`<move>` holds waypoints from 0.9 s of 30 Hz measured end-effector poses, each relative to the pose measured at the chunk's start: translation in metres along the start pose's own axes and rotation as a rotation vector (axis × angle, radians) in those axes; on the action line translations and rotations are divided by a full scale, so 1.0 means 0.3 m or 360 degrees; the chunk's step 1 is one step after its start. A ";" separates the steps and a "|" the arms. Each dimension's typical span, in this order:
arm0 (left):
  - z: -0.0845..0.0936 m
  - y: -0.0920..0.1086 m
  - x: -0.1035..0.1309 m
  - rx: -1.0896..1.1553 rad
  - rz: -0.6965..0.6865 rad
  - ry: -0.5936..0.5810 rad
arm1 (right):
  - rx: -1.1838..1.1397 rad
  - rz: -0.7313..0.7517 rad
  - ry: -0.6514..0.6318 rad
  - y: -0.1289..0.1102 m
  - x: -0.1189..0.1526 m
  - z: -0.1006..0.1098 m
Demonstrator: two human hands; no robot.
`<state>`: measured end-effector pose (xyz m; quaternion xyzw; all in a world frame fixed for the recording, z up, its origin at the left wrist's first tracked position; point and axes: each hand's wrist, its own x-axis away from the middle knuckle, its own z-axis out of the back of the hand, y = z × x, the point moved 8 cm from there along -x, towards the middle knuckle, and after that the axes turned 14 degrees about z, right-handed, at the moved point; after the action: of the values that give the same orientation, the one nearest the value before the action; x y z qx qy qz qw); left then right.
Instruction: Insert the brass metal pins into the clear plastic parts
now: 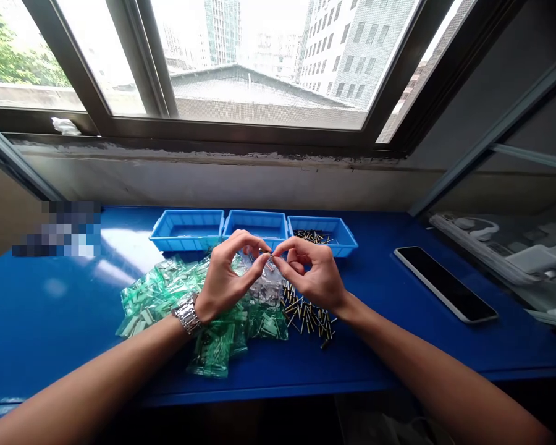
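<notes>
My left hand point(234, 272) and my right hand point(312, 272) meet fingertip to fingertip above the table. Each is closed in a pinch at one tiny dark piece point(271, 253), mostly hidden by the fingers and too small to name. Beneath my left hand lies a heap of green plastic packets point(157, 293) with pale strips inside. Clear packets point(265, 285) show between the hands. Below my right hand is a loose pile of thin black, gold and silver metal pins point(308, 315).
Behind the hands stand three blue trays: a left tray point(188, 214), a middle tray point(254, 216) and a right tray point(347, 238) holding similar pins. A phone point(445, 284) lies right on the blue table point(375, 364). A glass-sided shelf point(500, 247) stands beyond it.
</notes>
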<state>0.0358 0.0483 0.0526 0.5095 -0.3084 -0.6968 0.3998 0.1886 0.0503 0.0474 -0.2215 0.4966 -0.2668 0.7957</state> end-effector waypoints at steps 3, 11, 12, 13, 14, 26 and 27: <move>-0.003 0.000 0.001 -0.0022 -0.0009 -0.0012 | -0.0086 -0.0054 -0.0085 0.014 0.005 -0.027; 0.000 0.004 0.005 -0.0040 -0.0007 -0.0002 | -0.0020 -0.0054 -0.0033 0.010 0.000 -0.010; 0.001 0.004 0.004 -0.0046 -0.0002 0.0009 | 0.0001 -0.0051 -0.0003 0.008 -0.001 -0.002; 0.002 0.003 0.002 -0.0052 0.0003 0.0018 | 0.0022 -0.0049 0.0029 0.006 -0.002 0.006; 0.002 0.003 0.001 -0.0062 0.0007 0.0023 | 0.0045 -0.0045 0.0063 0.004 -0.002 0.014; -0.041 0.013 0.010 -0.0215 -0.0044 -0.0153 | 0.0132 0.0130 0.0105 -0.037 0.002 0.020; -0.040 0.012 0.010 -0.0214 -0.0038 -0.0149 | 0.0138 0.0125 0.0104 -0.036 0.002 0.021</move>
<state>0.0478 0.0438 0.0506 0.4519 -0.2733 -0.7436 0.4100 0.1923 0.0423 0.0563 -0.1584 0.5185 -0.2638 0.7978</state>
